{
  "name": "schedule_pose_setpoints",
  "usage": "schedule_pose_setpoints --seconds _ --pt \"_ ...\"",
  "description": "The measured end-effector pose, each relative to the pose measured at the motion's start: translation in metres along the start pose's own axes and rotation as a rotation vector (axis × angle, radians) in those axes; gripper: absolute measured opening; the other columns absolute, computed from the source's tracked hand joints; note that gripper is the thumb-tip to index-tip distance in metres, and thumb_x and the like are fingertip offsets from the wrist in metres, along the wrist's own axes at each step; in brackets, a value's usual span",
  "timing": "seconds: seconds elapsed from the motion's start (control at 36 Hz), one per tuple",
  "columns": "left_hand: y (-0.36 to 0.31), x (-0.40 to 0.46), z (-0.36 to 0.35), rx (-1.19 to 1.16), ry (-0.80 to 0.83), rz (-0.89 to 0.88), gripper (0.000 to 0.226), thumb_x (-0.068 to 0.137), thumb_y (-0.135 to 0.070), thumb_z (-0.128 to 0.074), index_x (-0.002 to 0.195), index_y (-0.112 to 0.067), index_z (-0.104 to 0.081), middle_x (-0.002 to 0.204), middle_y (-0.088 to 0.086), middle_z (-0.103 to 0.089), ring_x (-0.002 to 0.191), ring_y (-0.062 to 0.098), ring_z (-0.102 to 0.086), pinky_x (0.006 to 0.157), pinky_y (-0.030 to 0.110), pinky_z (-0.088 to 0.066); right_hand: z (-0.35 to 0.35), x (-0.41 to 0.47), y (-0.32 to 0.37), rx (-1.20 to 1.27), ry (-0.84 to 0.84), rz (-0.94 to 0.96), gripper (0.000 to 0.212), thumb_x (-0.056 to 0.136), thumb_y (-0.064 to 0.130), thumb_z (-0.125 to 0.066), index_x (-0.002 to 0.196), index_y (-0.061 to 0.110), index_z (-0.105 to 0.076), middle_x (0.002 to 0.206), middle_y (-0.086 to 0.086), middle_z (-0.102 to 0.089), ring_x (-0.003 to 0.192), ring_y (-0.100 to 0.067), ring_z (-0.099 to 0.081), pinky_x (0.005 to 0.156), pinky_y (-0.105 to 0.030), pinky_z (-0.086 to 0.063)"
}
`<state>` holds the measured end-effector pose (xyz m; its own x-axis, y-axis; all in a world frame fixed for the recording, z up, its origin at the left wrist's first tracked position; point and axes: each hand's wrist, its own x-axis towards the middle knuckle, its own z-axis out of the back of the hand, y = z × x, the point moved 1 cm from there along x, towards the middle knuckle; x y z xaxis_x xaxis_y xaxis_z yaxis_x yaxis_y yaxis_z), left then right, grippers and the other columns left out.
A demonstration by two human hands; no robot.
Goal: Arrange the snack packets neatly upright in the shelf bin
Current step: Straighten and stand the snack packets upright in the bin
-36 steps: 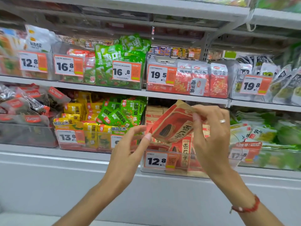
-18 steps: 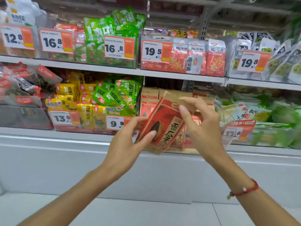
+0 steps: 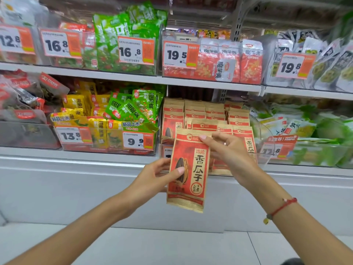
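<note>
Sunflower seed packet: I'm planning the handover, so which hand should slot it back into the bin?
Probably the right hand: it pinches the packet at its top, nearest the bin; the left hand only steadies its side.

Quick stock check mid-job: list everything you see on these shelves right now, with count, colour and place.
held packet: one, red-brown, upright before the bin
binned packets: many, red-brown, lower shelf centre
clear bin: one, holds those packets
green-yellow packets: many, lower shelf left
green bags: several, upper shelf
red bags: several, upper shelf centre
price tags: several, white-orange, bin fronts
left hand: grips packet's side
right hand: pinches packet's top
</note>
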<state>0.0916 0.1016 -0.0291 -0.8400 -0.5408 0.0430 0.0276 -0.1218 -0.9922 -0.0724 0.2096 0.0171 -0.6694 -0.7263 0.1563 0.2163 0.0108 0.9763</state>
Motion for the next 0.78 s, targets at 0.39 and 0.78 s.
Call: schedule_pose_setpoints --seconds 0.39,0.78 --pt "-0.003 -0.001 0.004 0.135 -0.216 -0.227 0.041 0.071 -0.051 -0.062 0.106 -0.030 -0.065 0.095 -0.022 -0.070 0.088 0.001 -0.066 0.066 0.021 -0.052 -0.006 -0.014 -0.003 -0.189 0.281 0.052 0.031 0.090 0.032 -0.063 0.120 0.028 -0.061 0.110 0.014 -0.071 0.102 -0.002 -0.065 0.088 -0.028 -0.053" --pt "-0.012 -0.005 0.020 0.194 -0.519 -0.329 0.020 0.082 -0.044 -0.064 0.101 -0.037 -0.066 0.095 -0.020 -0.072 0.092 0.000 -0.066 0.086 0.037 -0.055 -0.025 -0.024 -0.006 -0.104 0.293 0.041 0.057 0.080 0.013 -0.076 0.130 0.026 -0.051 0.117 0.002 -0.065 0.102 -0.012 -0.065 0.089 -0.025 -0.053"
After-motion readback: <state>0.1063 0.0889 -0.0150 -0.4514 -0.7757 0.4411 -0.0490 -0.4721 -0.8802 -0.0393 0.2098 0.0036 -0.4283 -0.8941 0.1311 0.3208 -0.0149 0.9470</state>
